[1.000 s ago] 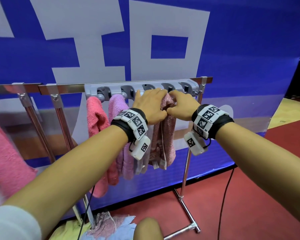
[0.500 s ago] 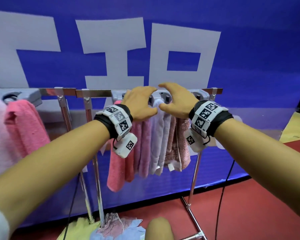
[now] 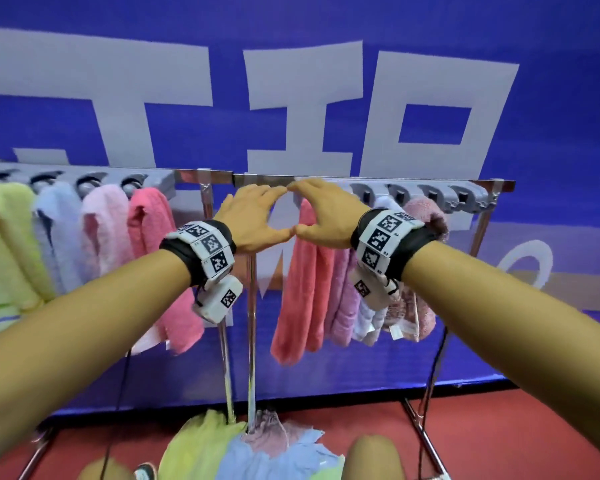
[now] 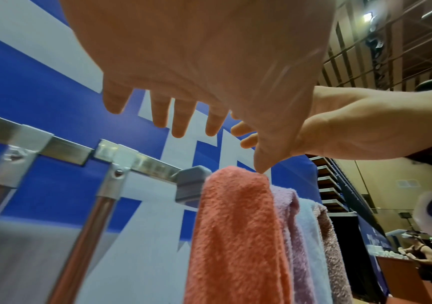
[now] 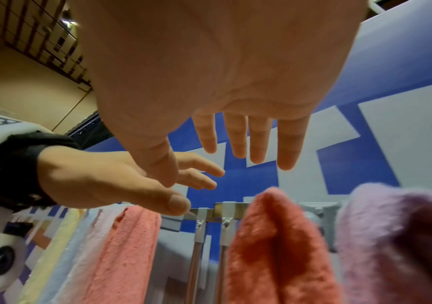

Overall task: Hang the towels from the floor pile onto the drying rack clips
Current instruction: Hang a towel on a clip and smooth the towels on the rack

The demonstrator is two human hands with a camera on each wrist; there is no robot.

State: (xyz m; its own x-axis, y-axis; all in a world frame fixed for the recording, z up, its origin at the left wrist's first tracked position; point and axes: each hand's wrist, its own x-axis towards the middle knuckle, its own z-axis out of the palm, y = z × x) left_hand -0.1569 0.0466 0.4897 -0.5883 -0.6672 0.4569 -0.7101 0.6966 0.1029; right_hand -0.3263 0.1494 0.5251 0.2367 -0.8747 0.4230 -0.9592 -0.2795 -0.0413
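Note:
My left hand [image 3: 253,216] and right hand [image 3: 321,213] hover side by side in front of the rack bar [image 3: 219,174], fingers spread, thumb tips nearly touching, holding nothing. The wrist views show both palms empty: left hand [image 4: 183,98], right hand [image 5: 235,123]. On the right grey clip strip [image 3: 430,197] hang a coral towel [image 3: 302,285], a lilac towel [image 3: 343,292], a pale blue one and a dusty pink towel [image 3: 426,216]. The left clip strip [image 3: 84,178] holds yellow, blue, light pink and pink towels [image 3: 153,244]. The floor pile [image 3: 250,448] lies below.
Two metal rack posts [image 3: 238,341] stand between the strips, just under my hands. A blue banner [image 3: 551,98] with white characters backs the rack. Black cables run down to the red floor [image 3: 516,427]. The right strip's outer clips [image 3: 465,195] are bare.
Both hands have let go of the dusty pink towel, opened, and shifted left along the bar. The view has swung left, showing the left strip's towels.

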